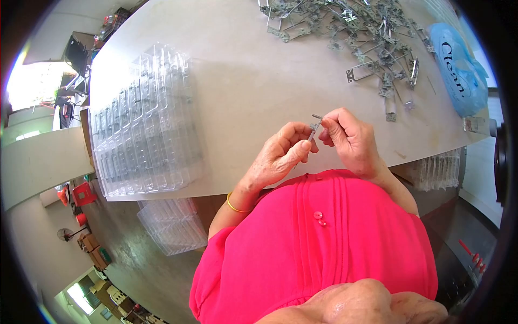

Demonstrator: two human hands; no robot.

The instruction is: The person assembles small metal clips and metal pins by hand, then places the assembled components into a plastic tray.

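Observation:
A small metal bracket (312, 133) with a short bar at its upper end is held between my two hands, over the near edge of the table. My left hand (283, 154) pinches its lower part between thumb and curled fingers. Thumb and forefinger of my right hand (349, 141) close on the upper end, by the short bar. A heap of similar grey metal brackets (372, 38) lies loose on the far side of the table, some trailing toward my right hand.
Stacked clear plastic trays (145, 121) with small parts inside stand on the table (243, 86) at left. More clear trays (171, 224) sit below the table edge. A blue plastic bag (457, 70) lies at right, above a clear tray stack (438, 170) under the table.

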